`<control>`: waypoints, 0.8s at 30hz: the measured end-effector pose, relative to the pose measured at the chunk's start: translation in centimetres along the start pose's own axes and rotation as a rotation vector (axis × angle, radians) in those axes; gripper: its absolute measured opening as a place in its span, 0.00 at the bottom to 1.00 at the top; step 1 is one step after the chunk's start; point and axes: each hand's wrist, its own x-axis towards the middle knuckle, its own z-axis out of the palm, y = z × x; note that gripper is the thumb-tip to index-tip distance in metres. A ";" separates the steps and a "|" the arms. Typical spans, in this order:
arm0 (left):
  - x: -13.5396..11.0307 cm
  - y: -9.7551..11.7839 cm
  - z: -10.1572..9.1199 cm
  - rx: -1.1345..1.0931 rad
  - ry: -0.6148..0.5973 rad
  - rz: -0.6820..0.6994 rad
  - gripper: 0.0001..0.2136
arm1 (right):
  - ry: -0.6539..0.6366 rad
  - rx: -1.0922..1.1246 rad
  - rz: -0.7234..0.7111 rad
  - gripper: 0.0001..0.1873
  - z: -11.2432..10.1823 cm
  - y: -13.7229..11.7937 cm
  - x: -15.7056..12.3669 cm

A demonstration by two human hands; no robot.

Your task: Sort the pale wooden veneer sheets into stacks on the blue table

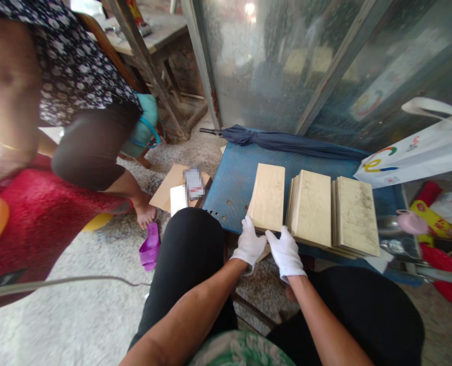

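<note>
Three stacks of thin, cream-coloured rectangular sheets lie side by side on a worn blue table (229,178). My left hand (250,241), in a white glove, grips the near left corner of the left stack (267,198). At that stack's near right corner is my right hand (285,250), also gloved in white, its fingers on the edge. Both thumbs point inward and nearly meet. Fingertips under the edge are hidden. Just right of them sit the middle stack (312,206) and the right stack (357,213), whose top is marked with dark smudges.
A folded dark umbrella (294,142) lies along the table's back edge. A white bag (420,152) stands at the right, near a pink cup (412,222). A seated person (92,91) is on the left, beside red cloth (54,203). Cardboard (168,188) and a purple slipper (150,247) lie on the floor.
</note>
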 end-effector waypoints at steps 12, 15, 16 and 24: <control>-2.2 -1.8 -0.4 -0.346 0.067 -0.191 0.15 | -0.090 0.008 -0.016 0.15 0.4 2.3 -2.5; -1.8 -2.6 -0.6 -0.513 0.020 -0.277 0.07 | -0.116 -0.052 -0.022 0.18 0.3 3.2 -2.2; -1.7 -2.7 -0.6 -0.539 -0.005 -0.291 0.06 | -0.113 -0.055 -0.023 0.20 0.2 3.4 -1.9; -3.1 -4.0 0.1 -0.570 -0.182 -0.358 0.03 | -0.058 0.508 0.019 0.23 0.8 3.9 1.8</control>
